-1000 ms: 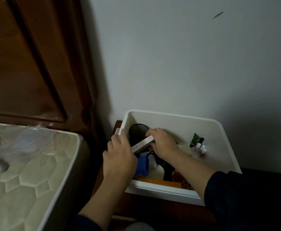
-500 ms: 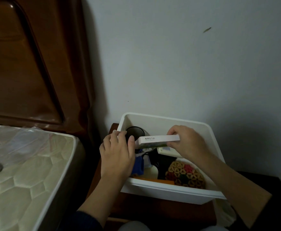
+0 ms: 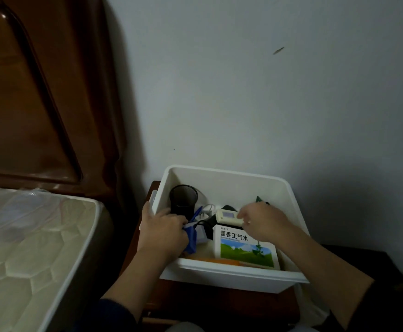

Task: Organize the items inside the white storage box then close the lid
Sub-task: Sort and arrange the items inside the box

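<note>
Sorting inside the white storage box: left hand clamped on a blue item at nine o'clock, right hand pinching a small cream device, probably clearing space.

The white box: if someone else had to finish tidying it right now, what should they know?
Left hand: in the box's left side, fingers closed on a blue thing.
Right hand: over the middle, fingers pinching a small cream gadget.
White storage box: open on a wooden stand beside the bed; no lid in view.
Inside: black mesh cup at back left, medicine carton flat at front with the label up, cables in the middle.
Done: carton laid down.
Left: settle the two held things, then find the lid and close the box.
</note>
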The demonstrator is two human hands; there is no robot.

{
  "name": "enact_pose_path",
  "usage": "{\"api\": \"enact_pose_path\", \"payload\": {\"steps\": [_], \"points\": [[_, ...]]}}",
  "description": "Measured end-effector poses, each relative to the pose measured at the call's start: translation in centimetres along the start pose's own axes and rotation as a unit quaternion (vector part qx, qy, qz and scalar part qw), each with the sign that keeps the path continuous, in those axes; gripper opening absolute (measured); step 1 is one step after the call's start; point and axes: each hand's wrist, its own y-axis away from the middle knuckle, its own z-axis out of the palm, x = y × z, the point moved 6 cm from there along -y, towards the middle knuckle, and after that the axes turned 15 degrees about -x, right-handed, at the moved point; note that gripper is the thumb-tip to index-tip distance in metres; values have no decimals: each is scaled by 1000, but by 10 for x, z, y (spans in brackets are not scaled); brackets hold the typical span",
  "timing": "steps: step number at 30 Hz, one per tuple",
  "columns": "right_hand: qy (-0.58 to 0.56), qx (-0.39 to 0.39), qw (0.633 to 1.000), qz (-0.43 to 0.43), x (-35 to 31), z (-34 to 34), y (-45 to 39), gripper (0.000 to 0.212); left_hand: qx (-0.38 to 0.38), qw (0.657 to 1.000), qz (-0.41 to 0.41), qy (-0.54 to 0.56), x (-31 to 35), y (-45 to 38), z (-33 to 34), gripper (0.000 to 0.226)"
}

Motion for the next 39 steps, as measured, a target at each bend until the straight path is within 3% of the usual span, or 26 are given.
{"api": "enact_pose_path", "payload": {"steps": [3, 6, 13, 20, 26, 31, 36, 39], "points": [[-91, 11, 992, -84, -35, -2, -24, 30, 6, 999, 10, -30, 4, -2, -2, 38], [-89, -15, 988, -124, -67, 8, -52, 27, 14, 999, 20, -40, 6, -2, -3, 49], [22, -80, 995, -53, -86, 37, -124, 39, 11, 1000, 11, -27, 5, -4, 0, 46], [53, -121, 991, 4, -78, 54, -160, 61, 23, 1000, 12, -11, 5, -4, -1, 41], [45, -134, 988, 56, -81, 55, -168, 66, 18, 1000, 9, -3, 5, -4, 0, 39], [-64, -69, 989, 115, -76, 43, -163, 55, 17, 1000, 6, 1, 5, -3, -1, 37], [-218, -11, 965, 143, -66, 43, -162, 42, 13, 1000, 7, -5, 6, -2, -3, 38], [-322, 9, 941, 104, -66, 42, -159, 16, 8, 1000, 7, 6, 5, -3, -1, 36]]}}
